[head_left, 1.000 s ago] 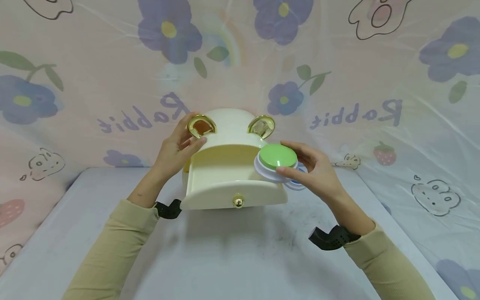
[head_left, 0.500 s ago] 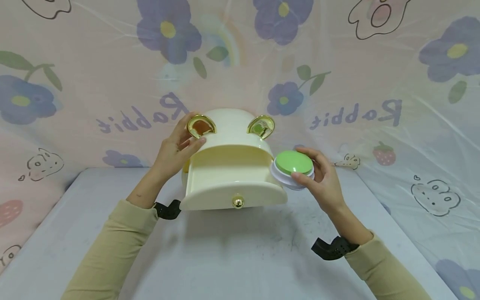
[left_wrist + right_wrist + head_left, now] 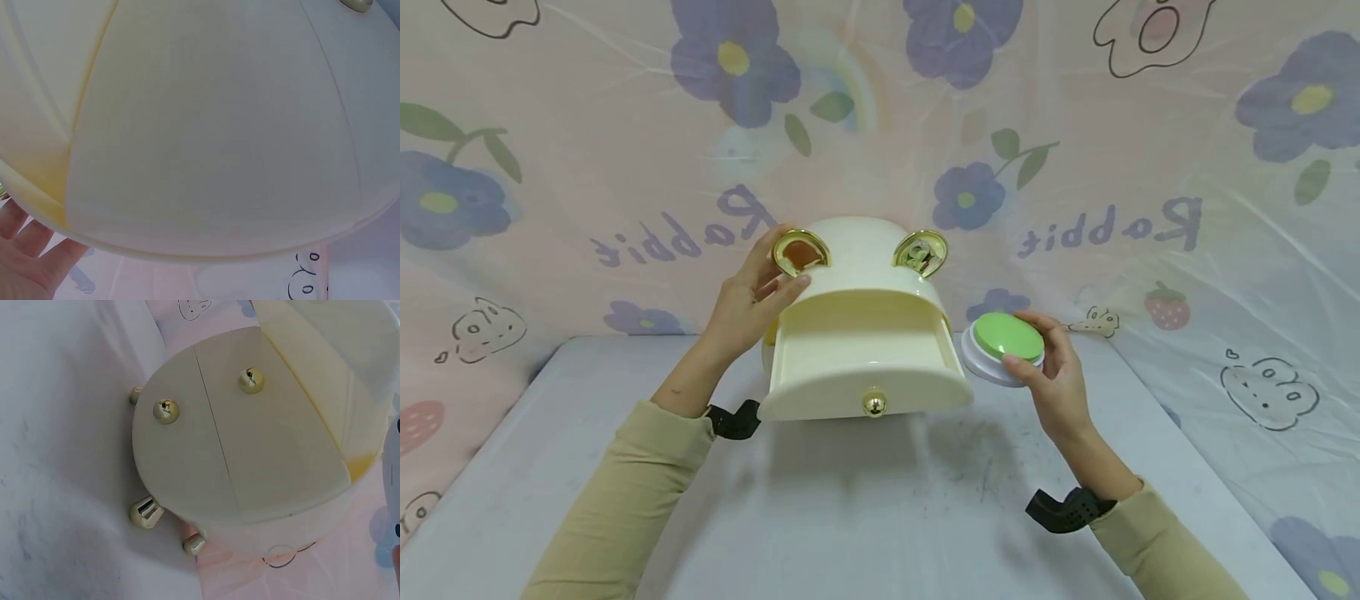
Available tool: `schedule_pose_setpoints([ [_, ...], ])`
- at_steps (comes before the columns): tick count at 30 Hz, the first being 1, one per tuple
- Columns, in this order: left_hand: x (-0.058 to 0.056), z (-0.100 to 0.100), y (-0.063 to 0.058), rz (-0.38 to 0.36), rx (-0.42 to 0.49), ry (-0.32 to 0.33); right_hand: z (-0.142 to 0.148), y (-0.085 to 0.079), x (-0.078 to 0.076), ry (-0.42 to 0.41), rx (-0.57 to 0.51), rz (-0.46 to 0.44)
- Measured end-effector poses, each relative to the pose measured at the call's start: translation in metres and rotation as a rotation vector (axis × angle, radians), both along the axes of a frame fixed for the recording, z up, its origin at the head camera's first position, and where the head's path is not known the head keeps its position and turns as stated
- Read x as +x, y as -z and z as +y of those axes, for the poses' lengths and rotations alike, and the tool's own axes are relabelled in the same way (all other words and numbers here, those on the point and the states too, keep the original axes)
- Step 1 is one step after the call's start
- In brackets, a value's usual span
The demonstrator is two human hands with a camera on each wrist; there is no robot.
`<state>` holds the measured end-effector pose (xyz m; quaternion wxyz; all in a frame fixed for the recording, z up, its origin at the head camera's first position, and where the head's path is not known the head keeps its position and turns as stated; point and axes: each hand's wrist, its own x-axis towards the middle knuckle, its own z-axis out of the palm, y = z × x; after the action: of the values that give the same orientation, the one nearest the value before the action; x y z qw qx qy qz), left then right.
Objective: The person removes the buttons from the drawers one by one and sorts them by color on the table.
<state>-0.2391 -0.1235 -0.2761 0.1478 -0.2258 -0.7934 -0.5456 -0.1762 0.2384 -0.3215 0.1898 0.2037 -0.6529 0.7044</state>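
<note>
A cream box (image 3: 865,254) with two gold-rimmed ears has its drawer (image 3: 865,392) pulled out, a gold knob (image 3: 875,404) on its front. My left hand (image 3: 748,300) holds the box's upper left side beside the left ear (image 3: 801,253), thumb in front, other fingers partly hidden behind. Its fingers (image 3: 59,256) show at the rim in the left wrist view. Right of the drawer, my right hand (image 3: 1060,375) grips a round push button with a green dome (image 3: 1009,336) and white base. Part of this button's pale base (image 3: 392,475) shows at the right wrist view's edge.
The box stands on a pale table (image 3: 850,517) on gold feet (image 3: 147,512). More gold knobs (image 3: 251,380) show on its front in the right wrist view. Behind hangs a printed cloth (image 3: 865,158) with flowers and rabbits.
My right hand has carried the green push button rightward and slightly down, away from over the drawer. A blue-and-white round piece seen below it earlier is out of sight. The left hand stays put.
</note>
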Motion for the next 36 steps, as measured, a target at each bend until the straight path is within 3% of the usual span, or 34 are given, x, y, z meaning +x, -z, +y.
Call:
schedule_pose_setpoints([
  [10,0.0,0.0,0.0,-0.003,-0.01,-0.003,0.01,0.018,-0.003,0.068,0.017,-0.017],
  [23,0.002,0.001,-0.002,-0.008,0.0,0.002,0.022,0.045,-0.008,0.208,0.104,-0.197],
  [36,0.001,0.001,-0.001,-0.01,0.011,0.01,0.033,0.065,-0.017,0.255,0.169,-0.302],
])
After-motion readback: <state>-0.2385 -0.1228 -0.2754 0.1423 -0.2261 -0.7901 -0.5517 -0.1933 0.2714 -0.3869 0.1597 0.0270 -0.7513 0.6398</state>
